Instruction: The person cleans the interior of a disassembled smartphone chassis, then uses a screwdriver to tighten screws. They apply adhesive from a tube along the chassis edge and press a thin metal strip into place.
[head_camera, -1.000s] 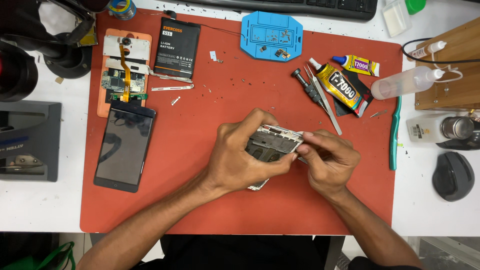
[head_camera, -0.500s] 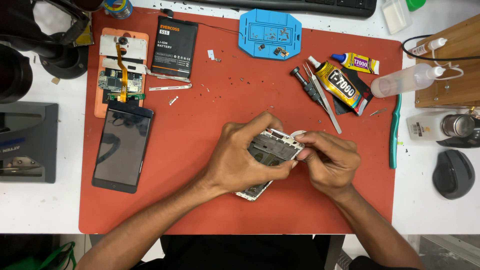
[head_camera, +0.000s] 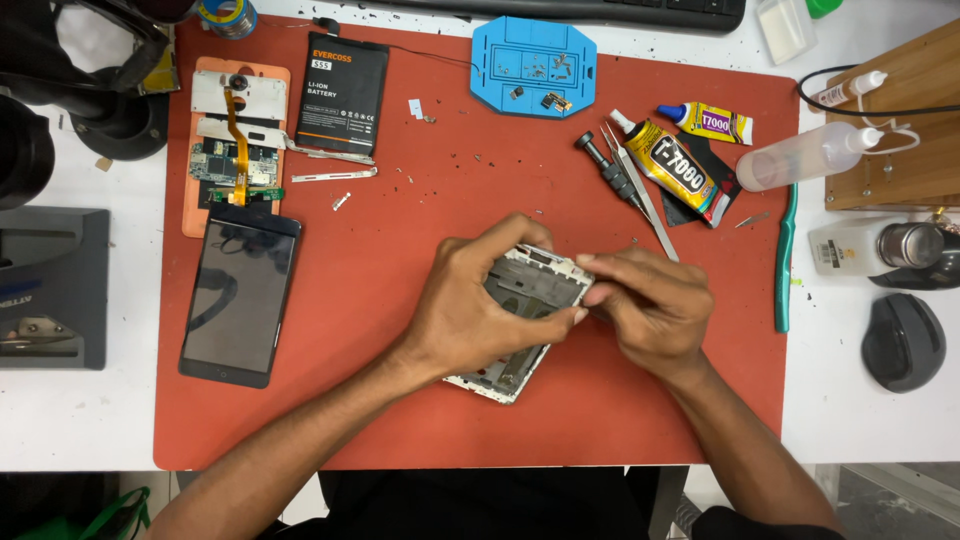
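Note:
A white phone frame (head_camera: 530, 310) with grey metal inside lies tilted over the middle of the red work mat (head_camera: 400, 250). My left hand (head_camera: 475, 310) wraps around it from the left, fingers across its upper edge. My right hand (head_camera: 645, 305) pinches the frame's upper right corner with fingertips closed; whether a small tool is in those fingers is hidden. The frame's lower end pokes out below my left hand.
A black phone screen (head_camera: 240, 300), an opened phone body (head_camera: 235, 150) and a black battery (head_camera: 340, 95) lie on the mat's left. A blue parts tray (head_camera: 533, 65), glue tubes (head_camera: 675, 165), tweezers (head_camera: 640, 195), a screwdriver (head_camera: 605, 170), a squeeze bottle (head_camera: 810, 155) and a mouse (head_camera: 903, 340) sit right.
The phone frame has tilted and now lies lower, its bottom end showing under my left hand. Both hands stay closed around it.

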